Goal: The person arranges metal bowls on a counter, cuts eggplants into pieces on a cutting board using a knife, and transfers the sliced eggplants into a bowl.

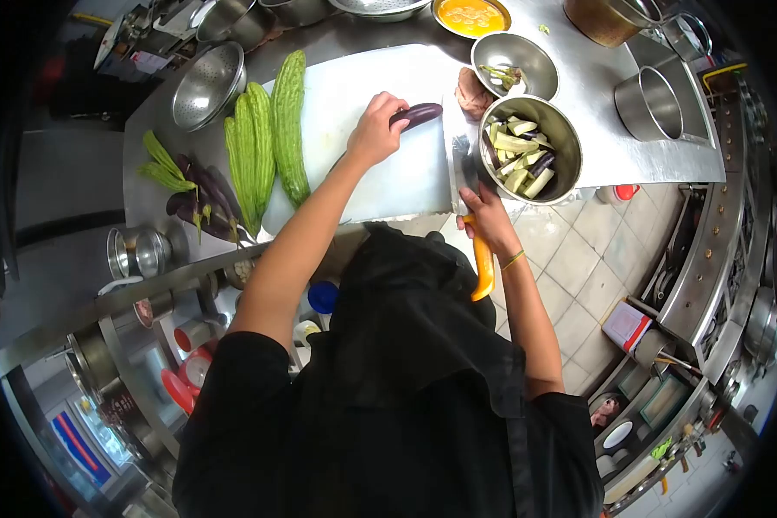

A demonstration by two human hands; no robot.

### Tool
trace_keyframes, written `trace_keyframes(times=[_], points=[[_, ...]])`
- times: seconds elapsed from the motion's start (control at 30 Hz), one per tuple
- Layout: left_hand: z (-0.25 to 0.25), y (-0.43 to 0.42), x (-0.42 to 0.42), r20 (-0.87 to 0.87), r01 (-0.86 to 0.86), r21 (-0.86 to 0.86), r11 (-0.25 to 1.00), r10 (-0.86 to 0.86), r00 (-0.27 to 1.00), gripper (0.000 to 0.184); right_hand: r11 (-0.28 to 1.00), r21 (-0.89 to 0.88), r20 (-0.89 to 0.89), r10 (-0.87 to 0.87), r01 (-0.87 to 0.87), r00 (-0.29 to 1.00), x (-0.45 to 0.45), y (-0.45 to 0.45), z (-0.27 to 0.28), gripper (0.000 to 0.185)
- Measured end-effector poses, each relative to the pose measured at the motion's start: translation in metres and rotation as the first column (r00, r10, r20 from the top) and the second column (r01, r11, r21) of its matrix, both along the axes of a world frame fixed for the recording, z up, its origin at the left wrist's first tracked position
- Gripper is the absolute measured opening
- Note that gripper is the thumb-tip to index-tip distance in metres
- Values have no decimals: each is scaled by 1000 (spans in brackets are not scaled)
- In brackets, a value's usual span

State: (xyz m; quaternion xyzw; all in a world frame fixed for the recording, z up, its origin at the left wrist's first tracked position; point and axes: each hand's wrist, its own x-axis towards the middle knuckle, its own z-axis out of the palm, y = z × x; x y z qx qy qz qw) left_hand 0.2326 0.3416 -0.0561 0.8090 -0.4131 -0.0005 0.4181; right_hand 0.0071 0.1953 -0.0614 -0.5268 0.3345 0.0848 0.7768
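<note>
My left hand (378, 131) is closed round a dark purple eggplant (421, 114) over the white cutting board (345, 78). A knife with a yellow handle (482, 259) is in my right hand (489, 216), its blade pointing away from me along the board's right edge. Just right of the blade stands a steel pot (570, 142) with cut eggplant pieces (518, 145) inside. Behind it is a steel bowl (540, 71) holding green trimmings. Long ridged green gourds (290, 129) lie at the board's left side.
More eggplants (207, 194) and small green vegetables (164, 164) lie at the left. A colander (207, 86) stands behind them. Orange liquid fills a bowl (470, 15) at the back. An empty pot (647, 104) stands at the right. A stove (716, 250) is beyond the tiled floor.
</note>
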Motion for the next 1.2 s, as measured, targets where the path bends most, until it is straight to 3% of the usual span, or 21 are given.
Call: trace_keyframes(times=[0.37, 0.5, 0.57, 0.63, 0.7, 0.77, 0.83, 0.93, 1.03, 1.1, 1.2], points=[[-3, -1, 0, -91, 3, 5, 1000, -2, 996, 22, 999, -45, 26, 26, -24, 999, 9, -5, 1, 39], [-3, -4, -3, -104, 13, 2, 1000, -13, 995, 23, 991, -75, -98, 105, -113, 990, 32, 2, 11, 35], [-3, -5, -3, -84, -18, 25, 1000, 20, 996, 24, 994, -75, -12, 75, -76, 997, 33, 9, 7, 50], [-2, -6, -3, -93, -27, 22, 999, 29, 995, 24, 995, -78, -17, 65, -66, 998, 16, 19, 17, 46], [-4, -6, 0, -102, -42, 20, 999, 44, 994, 23, 987, -56, 39, 154, -152, 987, 2, 26, 34, 30], [-10, -6, 1, -61, -54, -52, 997, 51, 997, 25, 990, -9, 46, 142, -142, 989, 12, 28, 31, 28], [-11, -7, 0, -62, -60, -62, 996, 56, 997, 24, 977, -92, 16, 196, -193, 981, 39, 28, 22, 28], [-7, -7, 2, -99, -81, 19, 997, 82, 992, 24, 986, -97, 54, 140, -134, 989, 71, 35, 13, 31], [-5, -7, 11, -119, -76, -34, 997, 71, 990, 28, 973, -138, 36, 194, -188, 980, 77, 34, 13, 31], [3, -5, 16, -138, -113, -190, 975, 87, 987, 30, 981, -175, 39, 97, -89, 995, 78, 29, 10, 27], [12, 13, 7, -101, -98, -103, 990, 88, 991, 28, 988, -148, 84, 59, -46, 995, 81, 8, -5, 34]])
